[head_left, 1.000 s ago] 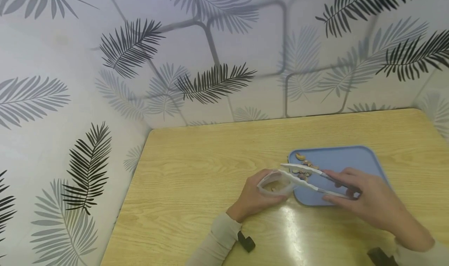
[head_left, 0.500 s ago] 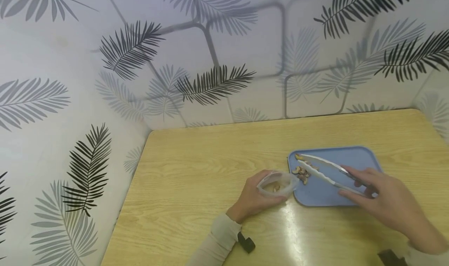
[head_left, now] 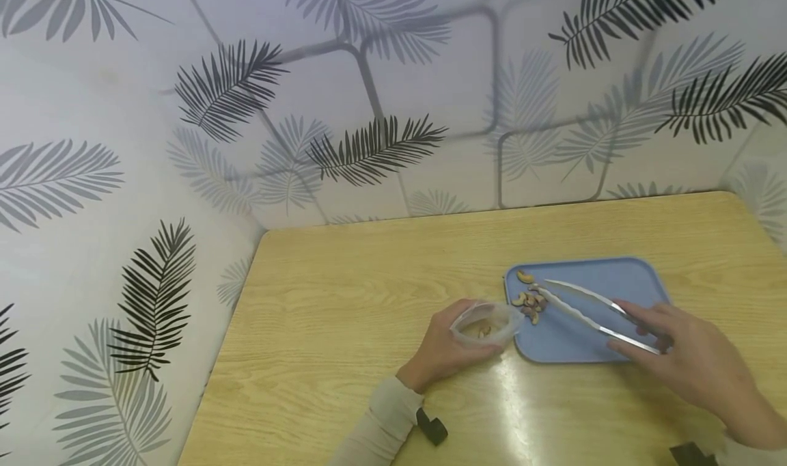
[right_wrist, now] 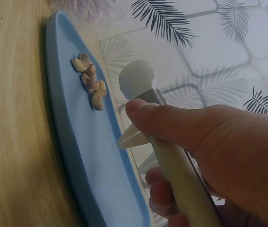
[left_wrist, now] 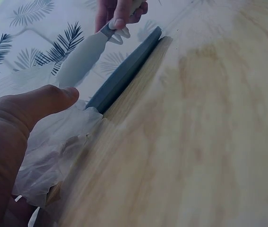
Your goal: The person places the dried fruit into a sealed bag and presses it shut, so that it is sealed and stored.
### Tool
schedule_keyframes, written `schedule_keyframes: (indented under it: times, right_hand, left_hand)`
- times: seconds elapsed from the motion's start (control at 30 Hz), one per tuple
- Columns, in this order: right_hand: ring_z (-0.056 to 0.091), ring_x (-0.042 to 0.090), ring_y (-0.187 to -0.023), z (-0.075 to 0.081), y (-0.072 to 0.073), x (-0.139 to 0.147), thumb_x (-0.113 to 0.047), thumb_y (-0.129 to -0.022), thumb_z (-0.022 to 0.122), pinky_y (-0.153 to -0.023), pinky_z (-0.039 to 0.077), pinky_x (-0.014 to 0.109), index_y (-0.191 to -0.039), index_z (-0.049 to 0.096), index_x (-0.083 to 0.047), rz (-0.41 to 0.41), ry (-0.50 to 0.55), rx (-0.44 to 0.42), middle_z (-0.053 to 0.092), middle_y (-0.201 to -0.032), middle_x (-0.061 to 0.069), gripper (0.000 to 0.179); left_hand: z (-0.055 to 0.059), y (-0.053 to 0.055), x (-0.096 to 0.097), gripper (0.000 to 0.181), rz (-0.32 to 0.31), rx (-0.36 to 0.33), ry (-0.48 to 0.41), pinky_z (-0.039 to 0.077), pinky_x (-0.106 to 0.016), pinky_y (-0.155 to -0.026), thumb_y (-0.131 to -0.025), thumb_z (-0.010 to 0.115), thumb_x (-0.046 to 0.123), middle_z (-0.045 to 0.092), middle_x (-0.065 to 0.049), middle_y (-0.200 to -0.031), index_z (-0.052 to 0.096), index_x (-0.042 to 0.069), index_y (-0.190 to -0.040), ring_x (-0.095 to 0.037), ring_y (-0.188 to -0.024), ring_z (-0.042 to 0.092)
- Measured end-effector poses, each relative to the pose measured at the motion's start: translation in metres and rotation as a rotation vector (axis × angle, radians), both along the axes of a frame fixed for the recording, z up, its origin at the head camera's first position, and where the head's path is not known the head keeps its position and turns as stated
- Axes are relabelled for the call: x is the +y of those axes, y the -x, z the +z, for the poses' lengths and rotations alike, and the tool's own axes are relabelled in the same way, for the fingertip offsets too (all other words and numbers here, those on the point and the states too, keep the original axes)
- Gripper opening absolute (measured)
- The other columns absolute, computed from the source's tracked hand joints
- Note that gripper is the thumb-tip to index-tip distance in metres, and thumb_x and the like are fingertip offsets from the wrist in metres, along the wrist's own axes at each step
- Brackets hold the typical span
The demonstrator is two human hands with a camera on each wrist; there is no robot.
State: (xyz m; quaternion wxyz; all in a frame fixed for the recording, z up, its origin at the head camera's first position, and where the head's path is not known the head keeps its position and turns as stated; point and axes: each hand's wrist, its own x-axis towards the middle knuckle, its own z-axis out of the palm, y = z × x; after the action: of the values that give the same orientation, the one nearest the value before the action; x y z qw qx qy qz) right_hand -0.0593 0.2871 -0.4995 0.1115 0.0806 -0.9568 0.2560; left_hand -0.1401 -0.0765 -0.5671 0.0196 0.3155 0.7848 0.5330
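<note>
My left hand [head_left: 438,346] holds a clear plastic bag [head_left: 504,324] by its side, its mouth spread and facing up. A few cashews [head_left: 484,331] show inside the bag. In my right hand [head_left: 691,350] I grip a pair of tongs [head_left: 584,319] with white tips and metal arms, the tips apart with nothing visible between them. Beneath the tongs lies a blue tray [head_left: 621,281]. Several cashews [head_left: 529,302] are gathered at its left end, close to the tong tips. The right wrist view shows my thumb [right_wrist: 148,116] pressed along the tongs' handle.
The wooden table [head_left: 344,288] bears the tray and meets a leaf-patterned wall [head_left: 430,83] at its back edge. The bag's edge is beside the tray's left rim.
My right hand has carried the tongs from over the bag rightward to above the tray, by the cashews. The left hand and bag have stayed in place.
</note>
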Motion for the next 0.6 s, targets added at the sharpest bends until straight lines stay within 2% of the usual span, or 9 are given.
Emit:
schedule_keyframes:
  times: [0.23, 0.4, 0.6]
  right_hand:
    - [0.039, -0.003, -0.069, -0.0062, -0.0012, 0.0035, -0.039, -0.078, 0.098, -0.058, 0.033, 0.024, -0.135, 0.077, -0.013, -0.014, -0.031, -0.018, 0.058, -0.084, -0.012, 0.066]
    - [0.043, 0.002, -0.071, -0.0085, -0.0012, 0.0065, -0.042, -0.081, 0.096, -0.059, 0.036, 0.025, -0.137, 0.076, -0.012, -0.015, -0.061, -0.06, 0.063, -0.089, -0.007, 0.066]
    - [0.052, 0.014, -0.076, -0.0103, -0.0004, 0.0092, -0.043, -0.085, 0.093, -0.061, 0.04, 0.031, -0.139, 0.074, -0.01, -0.017, -0.061, -0.132, 0.072, -0.099, 0.005, 0.067]
  left_hand:
    - [0.0015, -0.0006, -0.0003, 0.068, 0.002, -0.016, 0.007, 0.056, -0.032, -0.114, -0.078, 0.099, 0.011, 0.077, -0.009, -0.134, 0.068, 0.012, -0.139, -0.017, -0.125, 0.071]
    - [0.0023, -0.0008, -0.0002, 0.068, 0.001, -0.011, 0.005, 0.056, -0.032, -0.114, -0.078, 0.099, 0.01, 0.077, -0.01, -0.133, 0.068, 0.011, -0.138, -0.019, -0.126, 0.072]
    - [0.002, -0.0006, -0.0001, 0.067, 0.0, -0.017, 0.0, 0.056, -0.032, -0.114, -0.078, 0.098, 0.01, 0.077, -0.009, -0.133, 0.069, 0.011, -0.138, -0.017, -0.126, 0.071]
